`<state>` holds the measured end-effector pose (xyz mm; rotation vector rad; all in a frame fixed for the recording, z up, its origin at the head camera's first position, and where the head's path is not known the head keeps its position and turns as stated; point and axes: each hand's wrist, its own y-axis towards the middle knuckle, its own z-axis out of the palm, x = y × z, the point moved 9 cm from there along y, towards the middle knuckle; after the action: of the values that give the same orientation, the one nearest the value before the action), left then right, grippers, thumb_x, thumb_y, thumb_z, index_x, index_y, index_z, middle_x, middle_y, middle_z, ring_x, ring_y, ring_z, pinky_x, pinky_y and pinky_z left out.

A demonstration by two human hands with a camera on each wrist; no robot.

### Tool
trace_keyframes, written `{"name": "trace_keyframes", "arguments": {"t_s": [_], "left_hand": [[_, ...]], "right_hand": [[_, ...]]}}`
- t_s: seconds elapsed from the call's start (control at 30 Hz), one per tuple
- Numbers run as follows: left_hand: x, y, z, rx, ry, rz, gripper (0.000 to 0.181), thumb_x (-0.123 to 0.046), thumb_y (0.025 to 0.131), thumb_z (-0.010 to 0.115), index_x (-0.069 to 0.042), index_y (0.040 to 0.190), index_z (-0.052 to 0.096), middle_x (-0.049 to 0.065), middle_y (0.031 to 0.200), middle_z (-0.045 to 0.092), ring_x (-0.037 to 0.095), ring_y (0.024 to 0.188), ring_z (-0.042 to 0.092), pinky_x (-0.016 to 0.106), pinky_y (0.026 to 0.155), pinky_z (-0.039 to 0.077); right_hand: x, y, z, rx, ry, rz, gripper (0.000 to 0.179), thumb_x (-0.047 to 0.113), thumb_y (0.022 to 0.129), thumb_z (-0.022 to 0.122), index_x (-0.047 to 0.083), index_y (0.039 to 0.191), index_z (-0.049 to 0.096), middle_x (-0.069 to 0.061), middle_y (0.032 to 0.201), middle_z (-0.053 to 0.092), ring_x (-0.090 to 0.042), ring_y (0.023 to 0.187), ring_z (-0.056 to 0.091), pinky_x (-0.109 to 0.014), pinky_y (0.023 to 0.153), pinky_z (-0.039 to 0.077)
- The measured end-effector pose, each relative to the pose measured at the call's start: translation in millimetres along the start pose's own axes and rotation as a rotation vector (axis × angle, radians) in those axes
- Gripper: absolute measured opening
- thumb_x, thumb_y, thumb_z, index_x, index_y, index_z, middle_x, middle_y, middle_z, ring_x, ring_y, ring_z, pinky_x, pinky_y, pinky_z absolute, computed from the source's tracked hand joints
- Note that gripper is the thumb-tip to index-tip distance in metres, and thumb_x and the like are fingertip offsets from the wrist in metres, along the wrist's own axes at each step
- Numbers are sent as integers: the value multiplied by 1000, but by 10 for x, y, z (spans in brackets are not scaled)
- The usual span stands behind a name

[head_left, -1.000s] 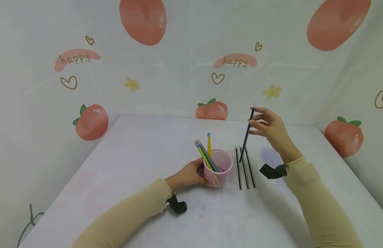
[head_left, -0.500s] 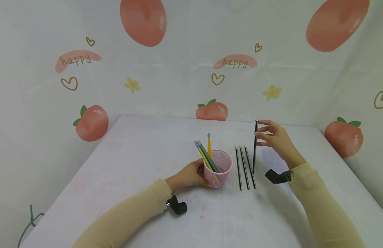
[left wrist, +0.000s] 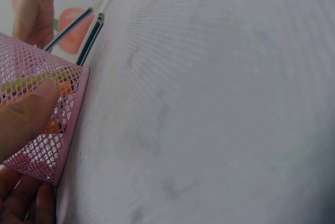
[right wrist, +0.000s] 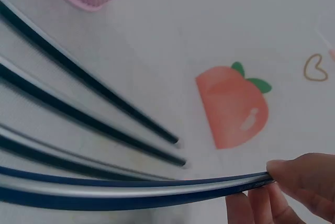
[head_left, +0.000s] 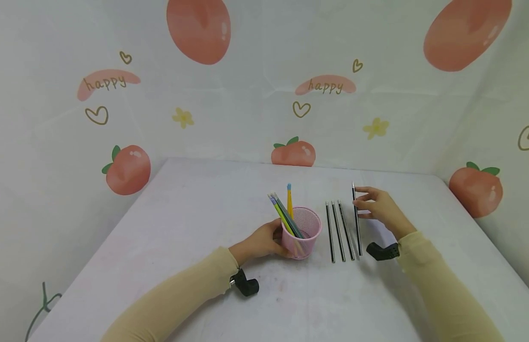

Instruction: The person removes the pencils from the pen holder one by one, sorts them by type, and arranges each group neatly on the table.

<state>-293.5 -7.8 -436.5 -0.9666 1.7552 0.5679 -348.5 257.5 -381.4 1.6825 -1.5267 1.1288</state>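
Note:
A pink mesh pen holder (head_left: 308, 246) stands on the table with several pencils (head_left: 285, 216) leaning inside, yellow-green, grey-green and orange-yellow. My left hand (head_left: 261, 243) grips its left side. The left wrist view shows the thumb (left wrist: 32, 113) pressed on the mesh (left wrist: 39, 156) and other fingers low on the far side. Three dark pencils (head_left: 341, 237) lie side by side to the right of the holder. Just right of them, my right hand (head_left: 380, 209) pinches a dark blue pencil (right wrist: 136, 191) near its far end, with its near end low by the row.
A white cloth covers the table (head_left: 196, 204), and a printed backdrop (head_left: 247, 104) rises behind it. Black wrist cameras (head_left: 247, 284) sit on both sleeves. At the lower left hangs a green cord (head_left: 45, 301).
My right hand has brought the dark blue pencil from above the row to its right side and lowered it toward the table. The left hand and the pen holder have stayed put.

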Motion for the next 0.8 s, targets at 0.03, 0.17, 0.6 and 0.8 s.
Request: {"name": "trace_keyframes", "arguments": {"t_s": [0.03, 0.17, 0.6, 0.8], "left_hand": [[5, 0, 0, 0, -1, -5, 76, -2, 71, 82, -8, 138, 46, 6, 131, 58, 21, 120, 56, 35, 106, 46], [-7, -3, -5, -3, 0, 5, 75, -2, 71, 82, -7, 137, 47, 8, 131, 58, 22, 119, 56, 36, 105, 46], [0, -6, 0, -4, -2, -2, 76, -3, 72, 82, -8, 139, 45, 6, 131, 58, 21, 121, 56, 37, 107, 45], [-9, -9, 2, -3, -6, 2, 76, -2, 72, 81, -8, 139, 45, 6, 131, 57, 21, 121, 56, 37, 107, 44]], "right_hand": [[-30, 4, 15, 7, -6, 15, 61, 8, 96, 58, -6, 147, 29, -30, 126, 49, -6, 90, 60, -32, 81, 59], [-121, 28, 58, 33, -29, 54, 60, 9, 96, 57, -10, 146, 29, -33, 127, 51, -7, 90, 60, -32, 81, 59], [-370, 159, 106, 51, -71, 137, 60, 9, 93, 63, -12, 141, 35, -32, 124, 55, -4, 80, 61, -25, 73, 58], [-424, 192, 126, 48, -105, 155, 60, 9, 90, 64, -12, 140, 38, -31, 123, 55, -5, 78, 59, -24, 68, 58]]}}
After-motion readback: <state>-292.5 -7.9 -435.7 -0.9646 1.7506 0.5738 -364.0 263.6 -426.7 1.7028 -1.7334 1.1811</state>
